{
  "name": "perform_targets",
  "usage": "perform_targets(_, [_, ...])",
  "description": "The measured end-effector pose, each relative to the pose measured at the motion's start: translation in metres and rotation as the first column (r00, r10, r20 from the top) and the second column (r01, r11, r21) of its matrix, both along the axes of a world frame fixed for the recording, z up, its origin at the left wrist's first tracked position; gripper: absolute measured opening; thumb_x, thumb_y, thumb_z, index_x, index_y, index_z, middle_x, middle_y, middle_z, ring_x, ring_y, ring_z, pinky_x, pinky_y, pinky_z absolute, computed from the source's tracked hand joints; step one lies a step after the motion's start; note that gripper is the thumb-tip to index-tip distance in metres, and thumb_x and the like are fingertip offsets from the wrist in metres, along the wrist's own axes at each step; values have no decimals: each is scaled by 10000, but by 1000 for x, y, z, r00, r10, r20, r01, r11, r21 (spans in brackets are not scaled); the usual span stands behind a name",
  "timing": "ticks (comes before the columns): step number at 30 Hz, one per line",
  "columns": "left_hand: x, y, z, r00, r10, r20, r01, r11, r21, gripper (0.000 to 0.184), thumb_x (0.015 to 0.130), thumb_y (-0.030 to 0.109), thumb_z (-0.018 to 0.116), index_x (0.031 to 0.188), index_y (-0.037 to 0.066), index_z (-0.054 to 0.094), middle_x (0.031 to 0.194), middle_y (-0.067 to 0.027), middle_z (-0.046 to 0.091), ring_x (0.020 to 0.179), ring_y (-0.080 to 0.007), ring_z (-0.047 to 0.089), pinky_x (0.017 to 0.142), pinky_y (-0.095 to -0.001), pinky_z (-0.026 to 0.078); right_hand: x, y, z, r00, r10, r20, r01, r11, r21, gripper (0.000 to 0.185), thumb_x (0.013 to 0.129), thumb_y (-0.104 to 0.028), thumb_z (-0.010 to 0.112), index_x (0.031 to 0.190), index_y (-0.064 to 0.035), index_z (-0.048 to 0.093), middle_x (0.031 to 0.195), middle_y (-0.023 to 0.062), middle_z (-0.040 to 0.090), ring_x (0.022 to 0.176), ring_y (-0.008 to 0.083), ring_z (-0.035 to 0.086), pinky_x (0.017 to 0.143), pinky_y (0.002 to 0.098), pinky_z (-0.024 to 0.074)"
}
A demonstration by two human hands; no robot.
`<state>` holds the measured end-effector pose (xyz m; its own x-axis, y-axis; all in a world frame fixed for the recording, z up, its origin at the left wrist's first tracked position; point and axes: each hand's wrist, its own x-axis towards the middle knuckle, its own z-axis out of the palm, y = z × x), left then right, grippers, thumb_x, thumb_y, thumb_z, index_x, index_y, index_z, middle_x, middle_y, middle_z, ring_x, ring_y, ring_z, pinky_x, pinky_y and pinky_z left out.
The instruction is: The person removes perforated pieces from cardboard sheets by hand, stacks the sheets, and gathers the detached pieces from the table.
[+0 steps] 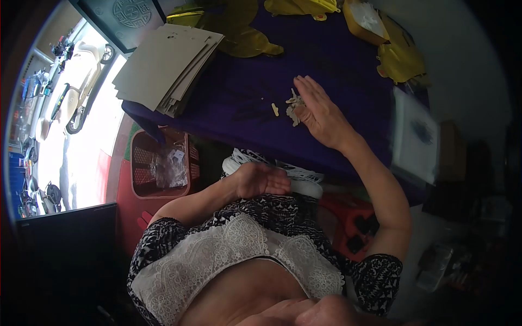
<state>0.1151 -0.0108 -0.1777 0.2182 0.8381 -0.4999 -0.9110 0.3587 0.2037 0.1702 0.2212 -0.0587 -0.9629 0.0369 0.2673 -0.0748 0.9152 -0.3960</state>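
My right hand (323,119) rests on the purple cloth (239,98) of the table, fingers stretched out and together, its palm side against a small heap of pale cut pieces (294,108). One loose yellowish piece (275,110) lies just left of the heap. Below the table's front edge, my left hand (263,180) is held palm inward with its fingers extended, and I see nothing in it. Beneath and behind it is a white slatted container (307,187) at my lap, partly hidden by the hand and the table edge.
A stack of pale card sheets (166,65) lies at the table's left. Yellow shiny film pieces (247,41) and a yellow box (367,22) sit at the back. A pink basket (163,163) with clear plastic stands lower left. White packaging (416,136) is at the right edge.
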Motion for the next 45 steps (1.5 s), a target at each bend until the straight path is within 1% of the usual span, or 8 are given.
perform_targets(6, [2,16,-8,956,251,153,-249,968,-36,607,1012,309,196,1371,-170,296,1335,-364,447,1248,-469,484,1097,-505,395,21,-35,6,985,155,71,-158,986,49,712,977,-532,408,1394,45,422,1452,236,417,1407,375,319,1148,456,307])
perform_targets(9, [-1,19,-15,967,228,115,-241,963,119,722,1021,421,127,1394,-185,247,1367,-385,392,1265,-487,456,1082,-496,420,32,-41,20,983,181,45,-166,960,-224,733,983,-548,370,1409,48,402,1474,229,392,1427,367,281,1164,455,278])
perform_targets(18, [-9,25,-18,938,159,307,-258,914,313,950,967,666,147,1395,-171,283,1348,-425,386,1287,-527,409,1099,-505,394,11,-26,-1,999,-19,50,12,992,127,862,948,-616,350,1444,87,297,1480,263,362,1420,388,284,1182,464,238])
perform_targets(26, [-13,22,-26,874,173,455,-324,904,280,907,961,682,200,1419,-94,304,1367,-378,401,1275,-486,446,1086,-499,417,21,-62,-3,994,110,27,-112,986,123,897,926,-641,368,1432,98,316,1465,260,388,1416,384,300,1175,479,250])
perform_targets(38, [-13,14,-37,769,144,623,-345,914,215,712,1023,508,256,1400,-92,332,1384,-270,437,1236,-353,516,1072,-436,435,39,-123,-12,996,-88,-15,89,993,78,942,943,-622,353,1439,164,199,1445,371,323,1402,493,247,1155,544,221])
perform_targets(40, [-11,16,-15,848,244,471,-337,933,123,686,1026,488,264,1390,-86,352,1380,-259,444,1245,-336,511,1085,-431,422,40,-133,-19,994,-99,-47,102,992,74,930,938,-574,422,1443,168,177,1454,388,283,1407,505,219,1157,560,201])
perform_targets(42, [-6,17,17,932,348,100,-343,937,-57,658,1029,475,269,1381,-71,376,1375,-250,451,1249,-324,510,1097,-425,408,42,-141,-19,993,-100,-57,104,992,73,933,932,-551,466,1439,176,175,1458,398,264,1408,512,207,1158,569,192])
perform_targets(45, [-4,17,-21,758,136,638,-453,814,363,624,1034,449,261,1365,-63,393,1363,-233,464,1252,-314,508,1094,-429,412,46,-148,-15,996,-75,-49,78,995,62,945,914,-557,496,1430,180,205,1457,395,267,1404,512,215,1156,567,201])
